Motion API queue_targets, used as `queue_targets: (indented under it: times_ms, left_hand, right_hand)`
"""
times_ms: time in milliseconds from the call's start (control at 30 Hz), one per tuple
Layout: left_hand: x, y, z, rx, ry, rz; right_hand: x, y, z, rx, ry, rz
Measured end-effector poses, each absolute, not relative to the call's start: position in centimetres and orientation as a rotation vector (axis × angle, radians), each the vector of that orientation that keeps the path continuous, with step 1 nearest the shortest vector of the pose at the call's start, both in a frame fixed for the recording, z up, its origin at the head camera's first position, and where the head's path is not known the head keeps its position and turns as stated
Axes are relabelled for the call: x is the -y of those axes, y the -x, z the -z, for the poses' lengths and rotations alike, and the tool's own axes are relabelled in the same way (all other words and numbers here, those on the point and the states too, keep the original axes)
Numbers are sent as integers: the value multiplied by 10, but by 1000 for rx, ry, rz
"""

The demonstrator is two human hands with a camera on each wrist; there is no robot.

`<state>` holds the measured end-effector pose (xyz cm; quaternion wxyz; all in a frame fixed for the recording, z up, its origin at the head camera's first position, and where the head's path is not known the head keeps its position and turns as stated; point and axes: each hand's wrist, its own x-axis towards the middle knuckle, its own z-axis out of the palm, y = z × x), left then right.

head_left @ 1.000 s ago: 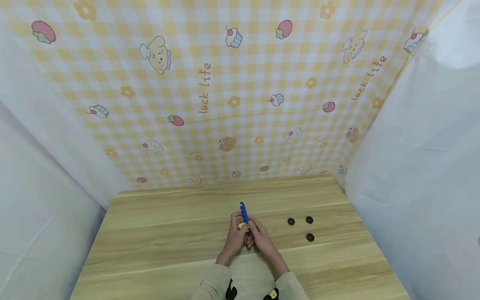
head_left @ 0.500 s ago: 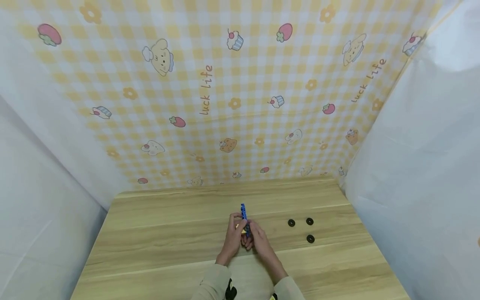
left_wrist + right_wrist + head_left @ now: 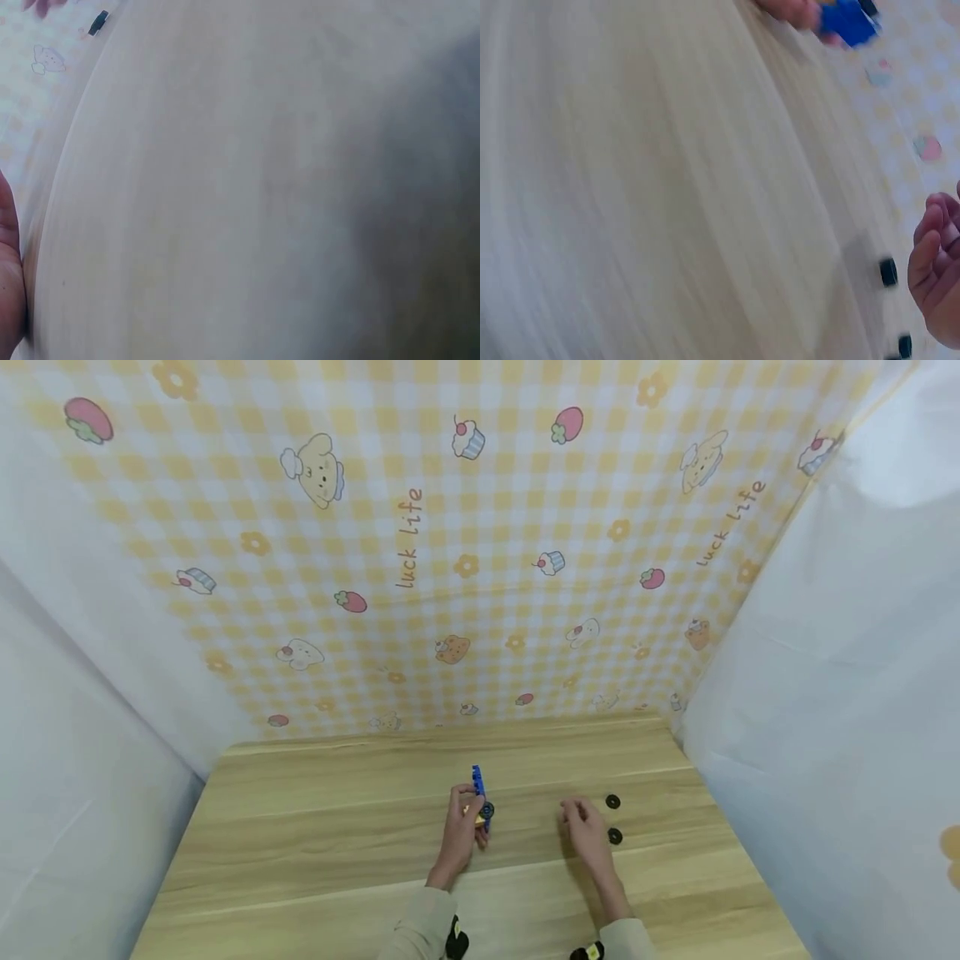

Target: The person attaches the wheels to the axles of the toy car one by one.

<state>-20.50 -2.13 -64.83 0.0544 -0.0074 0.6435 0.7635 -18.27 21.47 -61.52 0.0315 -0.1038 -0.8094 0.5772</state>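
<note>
In the head view my left hand holds a toy piece with a long blue notched bar and a yellow part. A black wheel sits on the side of the piece. My right hand is apart from it, over the table on the right, fingers loosely bent and holding nothing visible. Two black rings like small tyres lie just beyond that hand. In the right wrist view a black tyre stands close to the fingers, with others below it.
Both hands are over a wood-grain table. A yellow checked cloth hangs behind it, and white sheets close off both sides. Dark wrist straps show at the sleeves.
My right hand has left the toy piece and moved right to the tyres, covering the nearest one in the head view. My left hand still holds the piece, shifted slightly left.
</note>
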Motion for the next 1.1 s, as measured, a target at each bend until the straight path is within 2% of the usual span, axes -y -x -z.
queue_targets:
  times_ms: [400,700,1100]
  left_hand:
    - [25,203,642,-1931,9,-2320]
    - [23,204,649,-2006,42,-2310]
    - [21,202,648,-2014,65,-2328]
  right_hand:
    - [-281,168,607,2767,367,-1046]
    - [-292,162,613,3003,364,-900]
    - [-289,161,617,3014,362,-905]
